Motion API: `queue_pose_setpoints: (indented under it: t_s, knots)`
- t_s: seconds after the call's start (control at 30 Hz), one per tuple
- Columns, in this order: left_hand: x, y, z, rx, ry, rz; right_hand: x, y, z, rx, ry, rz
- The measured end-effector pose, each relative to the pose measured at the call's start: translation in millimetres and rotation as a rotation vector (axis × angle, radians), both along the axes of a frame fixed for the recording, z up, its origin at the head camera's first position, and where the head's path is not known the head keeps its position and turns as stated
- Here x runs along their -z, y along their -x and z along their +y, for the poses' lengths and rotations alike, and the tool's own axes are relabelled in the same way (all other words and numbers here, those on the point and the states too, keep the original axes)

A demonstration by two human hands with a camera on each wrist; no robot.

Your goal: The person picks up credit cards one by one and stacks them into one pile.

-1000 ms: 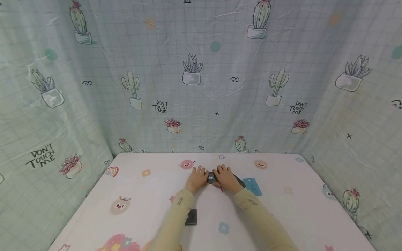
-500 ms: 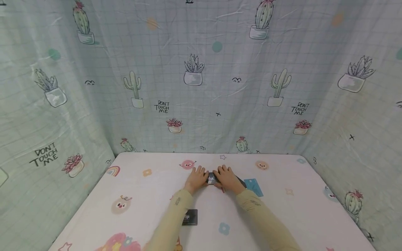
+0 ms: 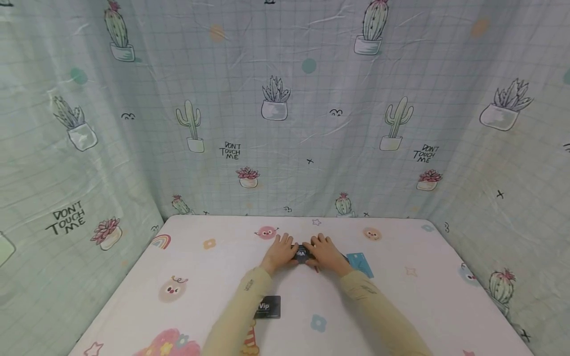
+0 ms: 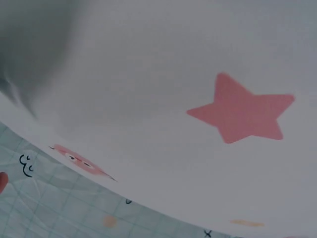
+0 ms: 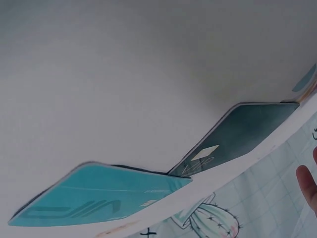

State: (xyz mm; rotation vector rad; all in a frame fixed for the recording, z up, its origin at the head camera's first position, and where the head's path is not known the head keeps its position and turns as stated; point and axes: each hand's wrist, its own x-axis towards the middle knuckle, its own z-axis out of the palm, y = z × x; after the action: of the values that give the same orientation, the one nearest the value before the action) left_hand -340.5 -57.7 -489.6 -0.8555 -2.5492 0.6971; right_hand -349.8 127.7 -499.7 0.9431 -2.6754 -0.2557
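Both hands are at the far-middle part of the white printed table (image 3: 213, 282), working one card between them. Left hand (image 3: 279, 253) holds the left end of the black "Vip" card (image 3: 302, 254), thumb on the near side, fingers bent over the far side; narrow grip. Right hand (image 3: 325, 253) holds the right end the same way, also narrow. Only the card's middle strip with the lettering shows between the hands; cannot tell if it is a single card or several together, or if it touches the tabletop. Right of the right hand, a blue card (image 3: 359, 264) lies flat on the table, set at an angle. Right wrist view shows a dark green card (image 5: 242, 134) with a pale diamond mark and script lettering, flat on the table, one corner meeting the blue card's corner; in the head view it is mostly hidden behind the right hand. A second black "Vip" card (image 3: 269, 307) lies flat nearer the person, left end covered by the left sleeve (image 3: 236, 311). Right sleeve (image 3: 378, 311) is the same pale yellow. Left wrist view gets mainly tabletop with a pink star print (image 4: 242, 111), plus a fingertip at the left edge. Cactus-print curtain (image 3: 307, 133) hangs behind the table and along both sides.
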Motion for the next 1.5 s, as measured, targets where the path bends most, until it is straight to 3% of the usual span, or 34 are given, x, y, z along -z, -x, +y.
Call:
queue_pose_setpoints:
  t_s: [0.4,0.67,0.87,1.27,1.5]
  knots:
    - [-3.4,-7.8,-0.7,0.073,-0.041,0.052,-1.8,-4.8,9,-0.093,0.064,0.150]
    - [-4.3,-14.9,-4.3,0.146,-0.090,0.115,-7.2,-13.6,10,-0.129,0.095,0.182]
    - [-11.5,-25.4,-7.3,0.188,-0.125,0.142,-12.2,-21.4,11,-0.140,0.103,0.200]
    - [-23.5,-47.7,-8.4,0.190,-0.144,0.157,-28.8,-47.4,12,-0.169,0.126,0.201]
    - [-28.6,-60.7,-10.2,0.220,-0.160,0.183,-32.1,-61.1,11,-0.177,0.146,0.231]
